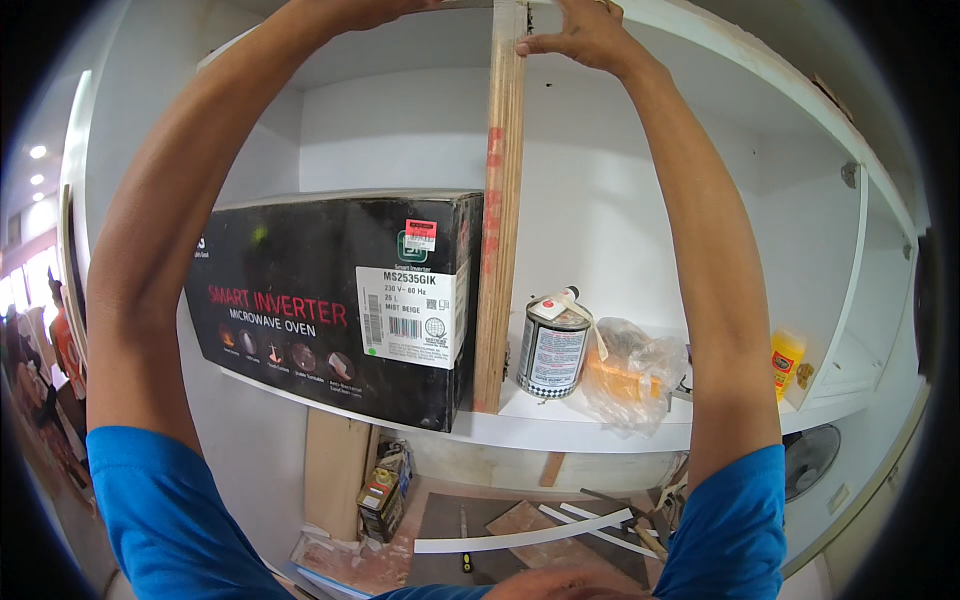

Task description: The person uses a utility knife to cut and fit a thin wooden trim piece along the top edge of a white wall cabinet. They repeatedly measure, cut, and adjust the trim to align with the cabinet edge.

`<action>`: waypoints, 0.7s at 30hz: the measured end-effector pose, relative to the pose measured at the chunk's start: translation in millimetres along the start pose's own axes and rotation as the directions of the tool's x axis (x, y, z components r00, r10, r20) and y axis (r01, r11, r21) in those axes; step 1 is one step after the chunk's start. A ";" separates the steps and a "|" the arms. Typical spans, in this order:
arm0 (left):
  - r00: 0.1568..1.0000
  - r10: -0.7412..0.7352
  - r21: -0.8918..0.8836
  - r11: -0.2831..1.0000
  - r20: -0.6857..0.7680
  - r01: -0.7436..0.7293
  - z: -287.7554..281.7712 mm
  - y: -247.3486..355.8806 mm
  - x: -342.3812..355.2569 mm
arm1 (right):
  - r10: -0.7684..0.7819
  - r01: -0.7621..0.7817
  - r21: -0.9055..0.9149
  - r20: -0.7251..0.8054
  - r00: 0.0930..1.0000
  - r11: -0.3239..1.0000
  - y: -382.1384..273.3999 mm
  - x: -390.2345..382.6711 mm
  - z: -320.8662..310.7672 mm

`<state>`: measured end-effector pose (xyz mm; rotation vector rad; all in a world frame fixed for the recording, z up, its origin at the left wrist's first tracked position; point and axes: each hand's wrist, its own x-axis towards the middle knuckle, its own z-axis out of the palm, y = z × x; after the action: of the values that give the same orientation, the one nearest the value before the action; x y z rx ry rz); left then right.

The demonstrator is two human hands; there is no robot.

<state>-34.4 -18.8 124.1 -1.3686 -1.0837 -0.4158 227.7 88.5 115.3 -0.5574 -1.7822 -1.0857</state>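
Both my arms reach up to the top front edge of a white cabinet [640,12]. My left hand [375,10] is at that edge, left of an upright wooden post [497,210], its fingers stretched toward the post and partly cut off by the picture's upper rim. My right hand [588,38] is just right of the post's top. Its thumb points left against the post, apart from the other fingers, which reach up to the edge. The post, with red marks, stands on the shelf front beside a black microwave oven box [290,270]. Neither hand shows a held object.
Right of the post stand a paint can [553,345], a clear plastic bag [628,378] with something orange inside, and a yellow bottle [787,362]. Below lie white strips [525,533], a screwdriver [465,560] and a rectangular tin [383,503]. A fan [812,460] is at the lower right.
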 end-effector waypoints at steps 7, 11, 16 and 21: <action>0.996 -0.062 -0.177 0.983 -0.064 0.050 60.7 -19.2 -58.6 | -0.026 0.027 0.029 -0.019 0.999 0.999 -2.4 3.0 7.2; 0.968 -0.136 -0.502 0.865 -0.209 0.013 92.8 -16.9 -56.0 | -0.054 0.045 -0.110 -0.074 0.996 0.993 -16.5 -1.3 17.4; 0.906 -0.143 -0.429 0.902 -0.399 -0.047 110.1 34.8 -34.3 | -0.061 0.095 0.066 -0.406 0.912 0.993 2.4 -11.2 31.5; 0.852 -0.228 -0.408 0.913 -0.471 0.019 122.8 56.6 -22.9 | 0.161 -0.138 0.161 -0.142 0.977 0.977 -51.0 -44.4 49.2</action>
<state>-46.7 98.5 54.1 -1.4165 -0.6615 -1.0794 185.7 108.9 45.9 -0.4936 -1.6428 -0.8593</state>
